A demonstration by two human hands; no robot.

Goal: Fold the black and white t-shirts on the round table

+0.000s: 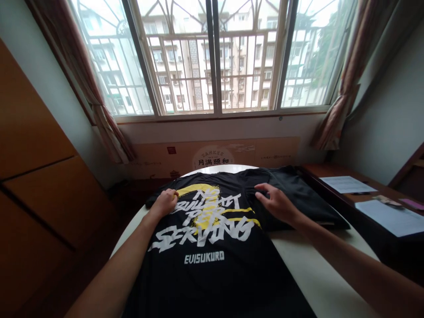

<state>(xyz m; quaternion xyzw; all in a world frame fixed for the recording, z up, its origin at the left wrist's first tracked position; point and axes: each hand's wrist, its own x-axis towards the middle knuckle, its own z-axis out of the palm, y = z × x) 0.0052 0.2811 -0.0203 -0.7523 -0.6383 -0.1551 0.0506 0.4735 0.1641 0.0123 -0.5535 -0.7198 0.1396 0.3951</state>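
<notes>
Left hand (164,204) curled on black printed T-shirt (212,260), can't tell if it's clenching cloth; right hand (276,204) open, released, resting on same shirt, which lies right under both grips on white worktop (318,265).

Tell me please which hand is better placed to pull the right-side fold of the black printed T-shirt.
Probably the right hand: its open fingers touch that fold of the black printed T-shirt; the left hand rests farther away, on the print.
</notes>
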